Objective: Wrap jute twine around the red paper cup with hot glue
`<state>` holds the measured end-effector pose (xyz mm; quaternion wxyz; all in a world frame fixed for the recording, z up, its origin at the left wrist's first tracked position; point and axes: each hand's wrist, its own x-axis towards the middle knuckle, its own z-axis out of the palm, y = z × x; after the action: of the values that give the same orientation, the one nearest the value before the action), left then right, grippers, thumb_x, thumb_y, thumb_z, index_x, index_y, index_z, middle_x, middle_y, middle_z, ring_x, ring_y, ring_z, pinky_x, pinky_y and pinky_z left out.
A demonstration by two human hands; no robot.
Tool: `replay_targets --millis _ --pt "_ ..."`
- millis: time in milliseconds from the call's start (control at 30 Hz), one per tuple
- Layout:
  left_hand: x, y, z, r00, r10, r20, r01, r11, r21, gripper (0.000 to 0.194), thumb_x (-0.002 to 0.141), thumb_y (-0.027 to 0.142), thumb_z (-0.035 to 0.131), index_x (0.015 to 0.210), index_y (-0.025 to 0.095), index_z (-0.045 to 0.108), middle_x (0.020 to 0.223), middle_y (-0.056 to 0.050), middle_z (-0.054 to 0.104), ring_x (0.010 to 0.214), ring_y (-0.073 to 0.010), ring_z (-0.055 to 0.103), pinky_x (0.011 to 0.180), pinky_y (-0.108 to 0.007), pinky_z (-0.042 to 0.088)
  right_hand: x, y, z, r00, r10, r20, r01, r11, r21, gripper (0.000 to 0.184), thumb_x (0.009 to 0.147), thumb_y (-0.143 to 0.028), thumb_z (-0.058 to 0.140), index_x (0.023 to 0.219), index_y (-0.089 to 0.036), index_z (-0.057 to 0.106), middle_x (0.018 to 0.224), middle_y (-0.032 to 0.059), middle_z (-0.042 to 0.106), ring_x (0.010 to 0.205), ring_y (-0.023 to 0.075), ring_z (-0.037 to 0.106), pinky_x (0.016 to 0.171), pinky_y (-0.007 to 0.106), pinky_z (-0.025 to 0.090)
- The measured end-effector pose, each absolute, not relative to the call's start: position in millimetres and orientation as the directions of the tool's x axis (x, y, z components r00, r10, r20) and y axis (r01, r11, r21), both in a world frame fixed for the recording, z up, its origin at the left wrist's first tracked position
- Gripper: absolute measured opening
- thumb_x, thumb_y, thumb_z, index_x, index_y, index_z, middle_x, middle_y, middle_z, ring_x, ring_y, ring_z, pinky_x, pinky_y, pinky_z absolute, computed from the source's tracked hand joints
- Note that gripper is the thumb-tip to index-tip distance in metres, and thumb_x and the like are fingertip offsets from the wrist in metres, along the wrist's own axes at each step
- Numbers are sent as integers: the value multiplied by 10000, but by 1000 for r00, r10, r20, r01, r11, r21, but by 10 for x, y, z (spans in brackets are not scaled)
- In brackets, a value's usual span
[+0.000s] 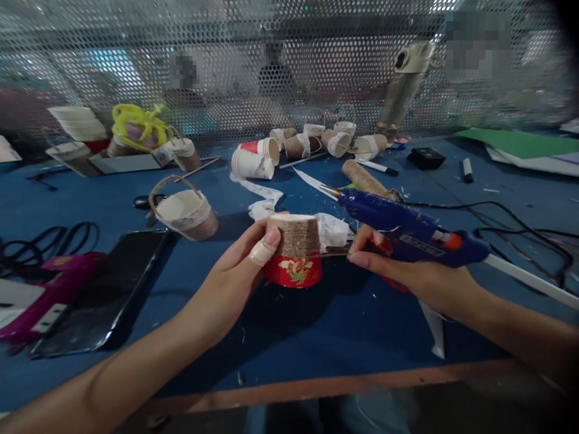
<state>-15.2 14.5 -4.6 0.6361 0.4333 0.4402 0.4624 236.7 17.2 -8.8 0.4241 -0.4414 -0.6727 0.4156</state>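
My left hand point(242, 256) grips a paper cup point(296, 274) from its left side, with the thumb on its front. Brown twine point(298, 236) wraps the cup's upper part, while the lower band shows red with a printed picture. A beige strip covers part of my left thumb. My right hand point(402, 268) pinches the twine's loose strand, stretched out from the cup's right side. Directly above and behind that hand lies a blue glue gun point(384, 217), nozzle pointing left; whether my other fingers hold it is hidden. White lace point(333, 232) shows just behind the cup.
A twine-wrapped cup with a handle point(187, 214) stands left, near a phone point(104, 289) and a magenta tool point(54, 295). Several wrapped cups point(337, 143), stacked white cups point(252, 164) and a twine roll point(366, 179) lie behind. Black cables point(515, 208) run right. A perforated metal screen point(226, 90) closes the back.
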Motion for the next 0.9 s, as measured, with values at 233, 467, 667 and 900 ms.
replay_targets --millis 233,467,667,900 --pt "-187 151 -97 182 971 -156 -182 189 965 354 938 447 690 1250 284 735 1322 -26 742 1280 -288 633 1036 -339 533 2388 168 -76 -242 956 165 280 231 -932 183 879 -429 770 834 -267 697 871 -8 709 855 186 680 860 330 580" --pt "-167 137 -77 207 963 -170 -192 210 959 371 942 461 680 1268 292 734 1303 -27 754 1242 -278 665 990 -307 559 2380 163 -48 -242 963 116 382 205 -901 199 896 -462 736 831 -279 689 830 -48 684 817 141 663 818 270 543" --pt "-146 128 -77 235 957 -169 -212 220 952 396 943 458 676 1296 287 726 1296 -47 761 1270 -305 653 1051 -359 538 2372 174 -59 -236 964 122 383 208 -900 218 874 -470 750 810 -269 693 805 -45 674 799 146 654 802 271 532" --pt "-163 124 -95 299 944 -136 -240 213 947 373 982 423 631 1330 313 708 1362 -28 727 1306 -277 631 1074 -334 527 2343 179 -50 -202 973 116 344 181 -921 243 859 -484 753 829 -248 703 767 -17 686 728 158 653 698 280 578"
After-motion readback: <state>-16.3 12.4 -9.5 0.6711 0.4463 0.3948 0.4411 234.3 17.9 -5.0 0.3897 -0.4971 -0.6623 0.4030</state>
